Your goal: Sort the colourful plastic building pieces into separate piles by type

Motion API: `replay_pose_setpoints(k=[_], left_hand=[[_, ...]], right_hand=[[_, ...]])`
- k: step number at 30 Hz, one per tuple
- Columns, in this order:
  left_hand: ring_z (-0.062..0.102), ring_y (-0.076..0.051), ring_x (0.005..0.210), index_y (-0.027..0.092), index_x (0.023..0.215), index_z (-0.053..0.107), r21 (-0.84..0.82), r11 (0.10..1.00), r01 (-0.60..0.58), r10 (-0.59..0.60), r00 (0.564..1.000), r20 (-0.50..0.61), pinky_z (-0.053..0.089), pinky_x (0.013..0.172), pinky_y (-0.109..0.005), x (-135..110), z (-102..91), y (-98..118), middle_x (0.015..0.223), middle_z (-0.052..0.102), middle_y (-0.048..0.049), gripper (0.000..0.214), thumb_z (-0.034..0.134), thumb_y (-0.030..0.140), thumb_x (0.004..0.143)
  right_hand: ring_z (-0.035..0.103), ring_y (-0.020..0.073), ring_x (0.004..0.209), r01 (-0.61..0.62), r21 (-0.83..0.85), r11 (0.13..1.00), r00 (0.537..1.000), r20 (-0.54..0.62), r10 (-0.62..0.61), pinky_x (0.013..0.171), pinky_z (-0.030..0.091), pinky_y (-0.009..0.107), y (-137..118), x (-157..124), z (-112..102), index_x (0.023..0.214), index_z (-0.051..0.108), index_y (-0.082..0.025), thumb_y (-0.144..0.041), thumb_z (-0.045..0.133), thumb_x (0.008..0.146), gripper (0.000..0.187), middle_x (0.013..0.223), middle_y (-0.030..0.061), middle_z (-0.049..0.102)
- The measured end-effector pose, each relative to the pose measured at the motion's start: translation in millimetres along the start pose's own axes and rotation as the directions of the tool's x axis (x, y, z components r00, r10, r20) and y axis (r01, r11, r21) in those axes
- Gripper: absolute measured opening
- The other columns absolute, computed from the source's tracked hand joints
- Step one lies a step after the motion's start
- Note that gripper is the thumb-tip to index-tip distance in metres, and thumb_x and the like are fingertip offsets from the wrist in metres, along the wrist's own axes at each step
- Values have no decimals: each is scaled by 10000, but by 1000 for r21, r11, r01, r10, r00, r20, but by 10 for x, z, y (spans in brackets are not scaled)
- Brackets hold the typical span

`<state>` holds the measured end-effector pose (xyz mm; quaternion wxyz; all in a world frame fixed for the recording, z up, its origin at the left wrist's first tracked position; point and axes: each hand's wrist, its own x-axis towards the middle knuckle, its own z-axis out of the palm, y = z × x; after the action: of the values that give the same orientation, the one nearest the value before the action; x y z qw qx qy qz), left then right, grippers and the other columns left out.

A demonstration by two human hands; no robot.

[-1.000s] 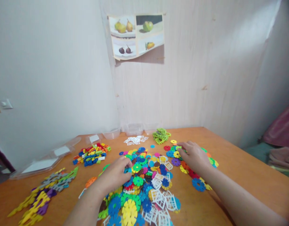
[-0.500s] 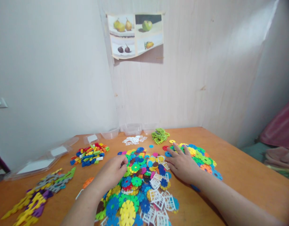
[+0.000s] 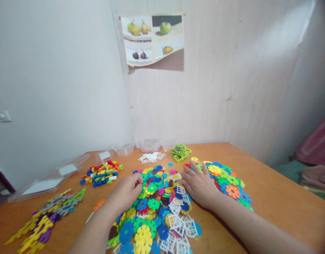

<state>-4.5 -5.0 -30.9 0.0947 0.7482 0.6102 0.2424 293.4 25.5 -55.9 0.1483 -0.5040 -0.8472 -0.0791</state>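
A large mixed pile of flower-shaped plastic discs point(image 3: 143, 238) in many colours spreads over the table's middle. White window-shaped lattice pieces point(image 3: 176, 224) lie among the discs, mostly along the pile's right side. At the pile's left edge is my left hand point(image 3: 126, 192), its fingers curled in; whatever they may hold is hidden. My right hand point(image 3: 200, 184) lies palm down with fingers spread, on the right edge of the pile. It touches discs at its fingertips. Just beyond it sits a second heap of flower discs point(image 3: 232, 191), green, orange, yellow and blue.
Small building bricks point(image 3: 102, 173) are heaped at left, with interlocking strips point(image 3: 43, 222) nearer. White lattice pieces point(image 3: 151, 157) and green linked pieces point(image 3: 180, 152) lie at the back. Clear plastic containers point(image 3: 149, 144) and lids point(image 3: 42, 186) line the wall and left edge of the table point(image 3: 278, 197).
My right hand has shifted slightly left and nearer, towards the main pile. More of the second disc heap shows to its right. My left hand stays almost in place.
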Motion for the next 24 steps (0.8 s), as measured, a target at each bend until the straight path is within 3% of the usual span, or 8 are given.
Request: replay_pose_setpoints(k=[8, 12, 15, 18, 21, 24], left_hand=[[528, -151, 664, 199, 785, 576, 9, 998, 63, -63, 996, -69, 301, 595, -237, 1, -65, -6, 689, 582, 15, 120, 457, 185, 783], [548, -153, 663, 198, 790, 595, -71, 991, 117, -127, 978, -164, 334, 599, -232, 14, -125, 10, 683, 603, 14, 143, 455, 181, 776], [572, -158, 674, 198, 831, 615, -236, 965, 118, -161, 971, -175, 374, 603, -230, 16, -137, 99, 712, 633, 15, 137, 493, 253, 802], [606, -168, 743, 196, 900, 630, -411, 909, 72, -132, 984, -119, 426, 655, -243, -6, -91, 264, 796, 670, 3, 180, 540, 332, 824], [606, -161, 766, 195, 921, 630, -539, 841, 35, -74, 996, -51, 449, 694, -251, -56, -5, 462, 812, 669, -2, 204, 555, 369, 847], [595, -149, 740, 189, 927, 628, -642, 766, 23, 6, 999, 43, 458, 685, -251, -111, 79, 630, 809, 657, -9, 203, 568, 370, 856]], right_hand=[[181, 383, 1442, 37, 21, 999, 998, 45, -38, 1076, 1, 697, -12, -15, 53, 1237, 632, -319, -406, 324, 985, 408, 1452, 67, 492], [283, 365, 1398, -3, 69, 998, 998, -63, 7, 1102, 69, 654, -14, 2, -14, 1162, 677, -262, -381, 372, 973, 378, 1350, 94, 581], [443, 314, 1283, 37, 195, 980, 990, -141, -9, 1102, 234, 539, -66, -9, -108, 1159, 678, -210, -333, 402, 962, 360, 1230, 116, 649], [574, 251, 1112, 104, 388, 916, 987, -154, -47, 974, 415, 395, -215, -80, -220, 1256, 617, -188, -312, 399, 965, 384, 1152, 123, 676], [614, 230, 1046, 122, 554, 824, 989, -140, -53, 887, 460, 344, -413, -170, -308, 1322, 551, -229, -319, 452, 944, 401, 1153, 93, 678], [647, 187, 901, 73, 718, 692, 997, -71, -32, 770, 476, 283, -574, -211, -308, 1269, 553, -237, -268, 510, 904, 369, 1010, 44, 709]])
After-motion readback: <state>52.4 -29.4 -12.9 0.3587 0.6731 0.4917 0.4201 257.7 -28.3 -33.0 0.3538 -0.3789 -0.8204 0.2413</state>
